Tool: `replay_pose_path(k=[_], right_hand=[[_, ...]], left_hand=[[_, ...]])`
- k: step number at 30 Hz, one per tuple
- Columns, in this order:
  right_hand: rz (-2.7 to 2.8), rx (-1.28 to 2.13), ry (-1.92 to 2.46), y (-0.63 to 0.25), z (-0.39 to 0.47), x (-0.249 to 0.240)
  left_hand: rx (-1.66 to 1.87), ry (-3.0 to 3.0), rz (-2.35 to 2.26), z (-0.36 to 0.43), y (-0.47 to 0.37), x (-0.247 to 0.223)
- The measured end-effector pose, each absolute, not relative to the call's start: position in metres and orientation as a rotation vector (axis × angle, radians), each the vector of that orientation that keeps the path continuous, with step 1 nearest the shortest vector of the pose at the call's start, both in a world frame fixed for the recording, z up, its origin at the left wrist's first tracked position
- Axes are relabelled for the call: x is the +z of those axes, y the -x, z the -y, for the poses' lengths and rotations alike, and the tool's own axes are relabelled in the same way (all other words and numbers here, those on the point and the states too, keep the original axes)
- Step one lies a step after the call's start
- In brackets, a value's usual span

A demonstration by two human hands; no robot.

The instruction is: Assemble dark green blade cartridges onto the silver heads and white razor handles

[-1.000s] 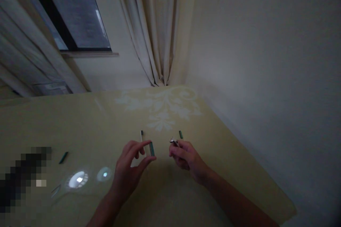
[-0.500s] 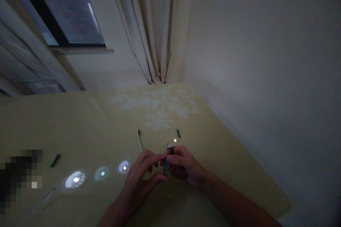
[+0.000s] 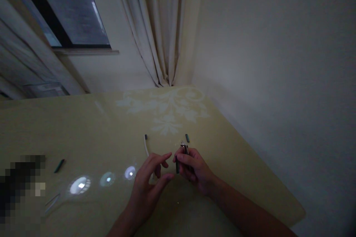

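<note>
My right hand [image 3: 194, 166] is closed around a small silver metal piece [image 3: 184, 146], which sticks up above its thumb. A short, thin dark bar [image 3: 177, 165] is also held in its fingers, pointing down on the left side. The exact kind of either thing is too small and dim to tell. Just left of it, my left hand [image 3: 150, 177] is open, thumb and forefinger apart, touching nothing in them. Behind the left hand lies a toothbrush [image 3: 145, 144] with a pale handle and dark bristles, partly covered by the fingers.
Beyond the right hand a small green-black bar [image 3: 187, 138] lies on the glossy table [image 3: 236, 177]. Another such bar [image 3: 59, 166] lies far left, near a thin pale V-shaped object [image 3: 52, 203] and a pixelated dark area. A wall [image 3: 278, 81] borders the table's right side.
My left fingers have let go of the dark bar and drawn slightly left. My right hand now holds the bar alone, with the silver piece raised a little higher.
</note>
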State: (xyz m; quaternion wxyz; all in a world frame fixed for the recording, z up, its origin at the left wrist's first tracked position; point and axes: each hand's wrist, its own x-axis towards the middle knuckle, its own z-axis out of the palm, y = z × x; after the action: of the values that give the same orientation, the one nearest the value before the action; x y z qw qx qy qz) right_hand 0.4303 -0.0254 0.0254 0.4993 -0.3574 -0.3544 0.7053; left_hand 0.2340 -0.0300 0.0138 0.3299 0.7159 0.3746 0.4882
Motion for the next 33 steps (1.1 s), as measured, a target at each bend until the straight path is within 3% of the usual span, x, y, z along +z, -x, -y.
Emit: replay_pose_path(k=[8, 13, 22, 27, 33], right_hand=[[1.130, 1.295, 0.994, -0.431, 0.033, 0.030], [1.106, 1.381, 1.029, -0.434, 0.029, 0.030], [1.191, 1.380, 1.100, -0.435, 0.023, 0.028], [1.244, 1.384, 1.108, -0.436, 0.021, 0.026], [1.120, 1.622, 1.096, -0.438, 0.022, 0.029]], left_hand=[[1.059, -1.585, -1.076, 0.028, -0.237, 0.016], [1.189, -1.832, -0.986, 0.027, -0.237, 0.019], [1.108, -2.031, -1.022, 0.026, -0.233, 0.011], [1.117, -2.030, -1.052, 0.025, -0.233, 0.016], [1.191, -1.861, -1.020, 0.022, -0.232, 0.017]])
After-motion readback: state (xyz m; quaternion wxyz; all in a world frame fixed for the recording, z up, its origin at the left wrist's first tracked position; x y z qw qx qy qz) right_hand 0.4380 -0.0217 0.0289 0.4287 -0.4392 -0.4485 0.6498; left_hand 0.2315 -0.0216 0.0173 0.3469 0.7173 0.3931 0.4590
